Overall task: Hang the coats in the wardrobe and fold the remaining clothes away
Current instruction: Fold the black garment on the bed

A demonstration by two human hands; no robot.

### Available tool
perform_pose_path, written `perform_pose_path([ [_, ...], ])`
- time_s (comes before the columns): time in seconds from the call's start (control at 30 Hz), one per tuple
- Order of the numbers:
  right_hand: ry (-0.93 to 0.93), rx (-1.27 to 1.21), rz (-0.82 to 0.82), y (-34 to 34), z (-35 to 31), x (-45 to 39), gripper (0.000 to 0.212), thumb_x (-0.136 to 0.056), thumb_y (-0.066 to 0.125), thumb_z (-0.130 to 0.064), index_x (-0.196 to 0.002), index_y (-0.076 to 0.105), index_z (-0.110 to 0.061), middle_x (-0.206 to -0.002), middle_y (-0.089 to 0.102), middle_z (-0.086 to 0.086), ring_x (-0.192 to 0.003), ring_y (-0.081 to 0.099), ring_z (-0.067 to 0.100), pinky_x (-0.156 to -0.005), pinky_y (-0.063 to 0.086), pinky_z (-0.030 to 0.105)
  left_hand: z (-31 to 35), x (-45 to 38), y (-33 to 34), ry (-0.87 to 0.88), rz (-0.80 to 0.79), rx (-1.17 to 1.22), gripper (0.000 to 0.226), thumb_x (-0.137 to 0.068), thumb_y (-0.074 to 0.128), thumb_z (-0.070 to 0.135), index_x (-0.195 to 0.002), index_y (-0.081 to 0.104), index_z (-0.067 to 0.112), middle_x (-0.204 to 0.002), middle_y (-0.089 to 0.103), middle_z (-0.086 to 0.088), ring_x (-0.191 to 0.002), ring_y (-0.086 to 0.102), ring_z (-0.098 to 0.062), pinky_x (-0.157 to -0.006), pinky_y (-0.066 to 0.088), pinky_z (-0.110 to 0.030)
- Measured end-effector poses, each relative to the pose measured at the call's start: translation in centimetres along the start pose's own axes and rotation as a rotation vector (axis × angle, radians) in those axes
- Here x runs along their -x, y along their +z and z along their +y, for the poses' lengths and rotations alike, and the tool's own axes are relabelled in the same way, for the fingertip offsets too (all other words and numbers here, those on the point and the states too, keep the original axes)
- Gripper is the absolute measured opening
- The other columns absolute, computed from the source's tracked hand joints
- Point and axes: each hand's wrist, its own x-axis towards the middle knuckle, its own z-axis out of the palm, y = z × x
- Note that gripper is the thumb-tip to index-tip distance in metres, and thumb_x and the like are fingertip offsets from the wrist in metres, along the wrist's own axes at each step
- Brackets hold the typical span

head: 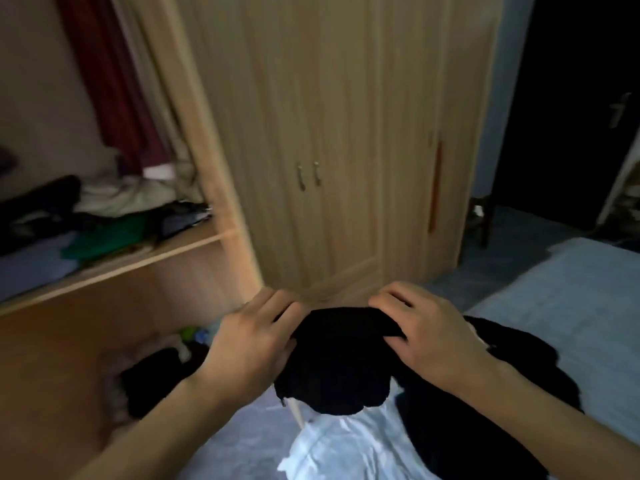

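I count two hands on one black knitted garment: my left hand and right hand each pinch its top edge, fingers curled, holding it up before the light wooden wardrobe, over one white cloth.

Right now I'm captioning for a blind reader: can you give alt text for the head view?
Two hands, left hand and right hand, grip a black garment by its top edge above a bed. To the left an open wardrobe shows a shelf of piled clothes.
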Motion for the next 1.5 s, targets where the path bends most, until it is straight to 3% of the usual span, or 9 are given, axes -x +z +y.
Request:
perform_pose_path([
  [0.17, -0.276, -0.158, -0.060, 5.9, -8.3, -9.1, 0.031, -0.072, 0.077, -0.012, -0.103, 0.068, -0.014, -0.098, 0.059, 0.002, -0.087, 0.060, 0.021, -0.062, 0.055, 0.038, -7.4, 8.3, -6.1, -0.173, 0.030, -0.167, 0.019, -0.078, 0.068, 0.005, -0.096, 0.071, 0.008, -0.096, 0.066, -0.006, -0.078, 0.062, -0.027, -0.046, 0.051, -0.037],
  [0.3, -0.410, -0.192, -0.063, 9.9, -15.9, -15.7, 0.031, -0.072, 0.075, -0.014, -0.101, 0.066, -0.014, -0.098, 0.054, 0.003, -0.089, 0.054, 0.019, -0.062, 0.054, 0.037, -13.3, 14.2, -10.3, -0.313, 0.043, -0.282, 0.023, -0.083, 0.052, 0.017, -0.096, 0.070, 0.009, -0.095, 0.064, -0.008, -0.079, 0.062, -0.028, -0.047, 0.047, -0.032],
  [0.43, -0.524, -0.196, -0.065, 13.5, -23.1, -21.8, 0.034, -0.070, 0.078, -0.015, -0.103, 0.067, -0.015, -0.095, 0.055, 0.002, -0.089, 0.054, 0.022, -0.070, 0.051, 0.038, -19.5, 19.8, -13.3, -0.458, 0.076, -0.380, 0.022, -0.081, 0.053, 0.019, -0.094, 0.069, 0.012, -0.097, 0.060, -0.008, -0.080, 0.058, -0.029, -0.052, 0.032, -0.025],
  [0.63, -0.595, -0.249, -0.073, 19.0, -31.8, -28.9, 0.039, -0.068, 0.080, -0.011, -0.103, 0.065, -0.016, -0.096, 0.055, 0.001, -0.087, 0.056, 0.022, -0.068, 0.051, 0.035, -29.0, 26.4, -16.2, -0.487, 0.151, -0.421, 0.024, -0.074, 0.062, 0.008, -0.097, 0.068, 0.013, -0.098, 0.058, -0.003, -0.079, 0.056, -0.027, -0.051, 0.040, -0.029],
  [0.7, -0.587, -0.280, -0.086, 20.8, -33.4, -30.6, 0.036, -0.070, 0.078, -0.010, -0.103, 0.065, -0.016, -0.097, 0.055, 0.001, -0.088, 0.057, 0.022, -0.065, 0.050, 0.034, -31.7, 27.6, -16.3, -0.485, 0.165, -0.422, 0.027, -0.072, 0.064, 0.004, -0.097, 0.068, 0.012, -0.098, 0.060, -0.003, -0.078, 0.056, -0.026, -0.053, 0.036, -0.026],
  [0.87, -0.510, -0.343, -0.109, 25.2, -34.2, -35.1, 0.034, -0.076, 0.075, 0.000, -0.107, 0.067, -0.011, -0.100, 0.057, 0.003, -0.091, 0.060, 0.023, -0.071, 0.054, 0.040, -37.9, 27.9, -15.2, -0.509, 0.174, -0.401, 0.028, -0.066, 0.064, 0.000, -0.093, 0.069, 0.008, -0.093, 0.062, -0.006, -0.078, 0.059, -0.029, -0.050, 0.043, -0.031],
  [1.07, -0.495, -0.443, -0.059, 31.3, -32.6, -42.7, 0.038, -0.077, 0.074, -0.003, -0.110, 0.060, -0.016, -0.106, 0.054, -0.002, -0.095, 0.059, 0.019, -0.074, 0.052, 0.035, -46.8, 25.4, -12.0, -0.550, 0.200, -0.396, 0.025, -0.071, 0.060, 0.002, -0.093, 0.068, 0.007, -0.094, 0.061, -0.007, -0.076, 0.057, -0.028, -0.046, 0.044, -0.033],
  [1.3, -0.486, -0.458, 0.022, 38.1, -28.3, -53.1, 0.041, -0.071, 0.074, 0.005, -0.101, 0.057, -0.017, -0.102, 0.053, -0.005, -0.097, 0.056, 0.016, -0.075, 0.049, 0.036, -56.8, 19.6, -7.8, -0.550, 0.168, -0.393, 0.023, -0.082, 0.048, 0.012, -0.099, 0.064, 0.011, -0.102, 0.059, -0.006, -0.087, 0.059, -0.030, -0.045, 0.048, -0.037],
  [1.5, -0.466, -0.449, 0.033, 41.1, -26.1, -61.6, 0.036, -0.076, 0.076, -0.001, -0.104, 0.061, -0.017, -0.101, 0.057, -0.006, -0.096, 0.057, 0.014, -0.080, 0.048, 0.030, -65.3, 15.4, -5.7, -0.624, 0.181, -0.313, 0.031, -0.079, 0.056, 0.010, -0.109, 0.061, 0.015, -0.108, 0.059, -0.001, -0.097, 0.059, -0.025, -0.051, 0.052, -0.042],
])
